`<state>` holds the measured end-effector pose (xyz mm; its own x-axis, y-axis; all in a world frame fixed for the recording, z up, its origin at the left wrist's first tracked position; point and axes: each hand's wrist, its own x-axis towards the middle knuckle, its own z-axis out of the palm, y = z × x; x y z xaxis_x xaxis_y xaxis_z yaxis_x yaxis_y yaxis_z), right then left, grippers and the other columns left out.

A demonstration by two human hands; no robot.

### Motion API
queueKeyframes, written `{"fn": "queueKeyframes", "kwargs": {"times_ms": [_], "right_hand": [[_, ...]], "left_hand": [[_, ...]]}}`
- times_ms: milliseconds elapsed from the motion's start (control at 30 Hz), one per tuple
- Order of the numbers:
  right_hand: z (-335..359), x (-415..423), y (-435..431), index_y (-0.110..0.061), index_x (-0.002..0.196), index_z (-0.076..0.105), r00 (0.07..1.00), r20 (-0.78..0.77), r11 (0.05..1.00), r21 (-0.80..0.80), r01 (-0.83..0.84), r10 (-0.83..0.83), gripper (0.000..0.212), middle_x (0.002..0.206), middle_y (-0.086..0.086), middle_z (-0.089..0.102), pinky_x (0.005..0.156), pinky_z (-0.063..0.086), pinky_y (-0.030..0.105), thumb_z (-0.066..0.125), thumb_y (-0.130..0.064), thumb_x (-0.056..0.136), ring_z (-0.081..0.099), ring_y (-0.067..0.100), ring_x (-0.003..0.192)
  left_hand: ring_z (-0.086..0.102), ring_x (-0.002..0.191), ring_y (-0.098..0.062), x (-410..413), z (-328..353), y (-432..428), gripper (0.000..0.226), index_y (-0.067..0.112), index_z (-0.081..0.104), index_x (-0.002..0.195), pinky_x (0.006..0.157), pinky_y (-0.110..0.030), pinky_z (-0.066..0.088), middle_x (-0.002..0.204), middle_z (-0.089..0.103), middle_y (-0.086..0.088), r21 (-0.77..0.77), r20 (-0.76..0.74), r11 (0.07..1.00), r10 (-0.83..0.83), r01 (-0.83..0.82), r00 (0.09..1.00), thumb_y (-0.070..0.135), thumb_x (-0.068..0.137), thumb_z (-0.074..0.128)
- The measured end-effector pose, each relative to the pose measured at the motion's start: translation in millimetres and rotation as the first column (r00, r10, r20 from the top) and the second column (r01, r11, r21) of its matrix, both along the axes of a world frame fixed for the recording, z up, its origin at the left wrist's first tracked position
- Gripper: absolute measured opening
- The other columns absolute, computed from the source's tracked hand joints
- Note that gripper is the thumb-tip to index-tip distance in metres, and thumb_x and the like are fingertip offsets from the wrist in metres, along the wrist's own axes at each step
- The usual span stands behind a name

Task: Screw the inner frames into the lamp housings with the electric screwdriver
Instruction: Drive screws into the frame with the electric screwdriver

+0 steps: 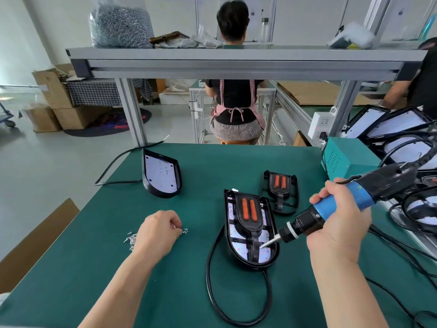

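Screwdriver (pixel 352 200) in right hand (pixel 338 224)

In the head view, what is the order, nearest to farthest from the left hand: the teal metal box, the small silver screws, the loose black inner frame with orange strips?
1. The small silver screws, right beside the left hand.
2. The loose black inner frame, to the right and farther back.
3. The teal metal box, far right, at the back.
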<state>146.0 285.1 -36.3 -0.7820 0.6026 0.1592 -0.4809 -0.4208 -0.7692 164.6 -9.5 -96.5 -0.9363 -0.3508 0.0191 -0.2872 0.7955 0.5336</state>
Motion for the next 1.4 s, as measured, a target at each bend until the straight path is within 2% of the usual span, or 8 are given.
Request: {"fn": "queueKeyframes", "kwargs": {"times_ms": [133,367,533,667,833,967,1233,1400], "right_hand": [[6.4,0.5,-0.1,-0.018,0.090,0.057,0.997,0.023,0.995,-0.067,-0.070,0.072,0.019,0.062,-0.006,0.056,0.058,0.051,0.024,0.067,-0.010,0.077,0.055,0.014,0.053],[11.7,2.0,-0.6,-0.016,0.093,0.057,0.997,0.057,0.997,-0.070,-0.046,0.050,0.020,0.063,-0.005,0.056,0.060,0.051,0.023,0.066,-0.009,0.077,0.055,0.016,0.054],[12.4,4.5,-6.1,-0.017,0.091,0.057,0.996,0.054,0.994,-0.094,-0.061,0.066,0.016,0.065,-0.004,0.056,0.059,0.051,0.022,0.065,-0.009,0.079,0.055,0.016,0.055],[15.1,6.0,-6.8,-0.016,0.092,0.058,0.997,0.055,0.990,-0.129,-0.054,0.061,0.014,0.064,-0.005,0.056,0.058,0.051,0.022,0.064,-0.008,0.083,0.055,0.015,0.055],[19.0,9.2,-6.8,-0.019,0.090,0.059,0.995,0.055,0.980,-0.188,-0.068,0.080,0.011,0.065,-0.006,0.056,0.059,0.051,0.021,0.065,-0.010,0.086,0.056,0.013,0.056],[24.4,12.4,-4.1,-0.017,0.091,0.056,0.996,0.028,0.976,-0.202,-0.080,0.088,0.010,0.067,-0.005,0.054,0.060,0.049,0.021,0.063,-0.009,0.088,0.054,0.013,0.056],[30.6,16.6,-2.4,-0.014,0.099,0.052,0.986,0.122,0.973,-0.213,-0.085,0.113,0.009,0.068,-0.003,0.050,0.061,0.046,0.023,0.057,-0.007,0.096,0.050,0.014,0.055],[29.6,24.9,-3.6,-0.013,0.108,0.048,0.981,0.098,0.971,-0.187,-0.149,0.170,0.012,0.077,0.000,0.047,0.074,0.044,0.028,0.057,-0.011,0.099,0.049,0.014,0.063]], "left_hand": [[0.061,0.082,-0.019,1.0,1.4,0.0,0.017,0.025,0.069,0.078,0.071,-0.031,0.052,0.080,0.063,0.009,-0.054,0.012,0.997,-0.049,0.049,0.999,0.010,0.085,0.069],[0.058,0.081,-0.016,-0.6,0.2,1.3,0.017,0.028,0.062,0.075,0.064,-0.028,0.042,0.080,0.059,0.012,-0.126,0.026,0.987,-0.095,0.098,0.995,0.016,0.085,0.069],[0.056,0.086,-0.020,8.8,3.2,3.6,0.010,0.018,0.060,0.082,0.069,-0.030,0.040,0.086,0.058,0.006,-0.208,-0.008,0.972,-0.116,0.112,0.993,0.013,0.091,0.060],[0.061,0.067,-0.015,27.4,26.2,29.4,0.021,0.018,0.061,0.073,0.065,-0.026,0.048,0.072,0.068,-0.002,0.222,-0.186,0.954,-0.163,0.203,0.969,0.004,0.086,0.070],[0.066,0.072,-0.012,52.1,41.2,87.2,0.022,0.016,0.065,0.088,0.070,-0.019,0.053,0.081,0.075,-0.009,0.700,-0.277,0.601,-0.270,0.386,0.922,0.004,0.078,0.082],[0.066,0.078,-0.015,55.4,38.4,101.8,0.031,0.016,0.064,0.103,0.076,-0.022,0.053,0.082,0.076,-0.004,0.753,-0.285,0.527,-0.278,0.394,0.917,0.010,0.075,0.077],[0.065,0.077,-0.011,55.4,38.7,110.1,0.027,0.035,0.069,0.093,0.074,-0.019,0.052,0.082,0.075,-0.002,0.748,-0.298,0.534,-0.262,0.395,0.918,0.016,0.074,0.075],[0.065,0.075,-0.009,55.3,37.6,109.2,0.032,0.026,0.070,0.096,0.073,-0.017,0.051,0.081,0.075,-0.003,0.757,-0.300,0.527,-0.243,0.386,0.922,-0.002,0.082,0.075]]}}
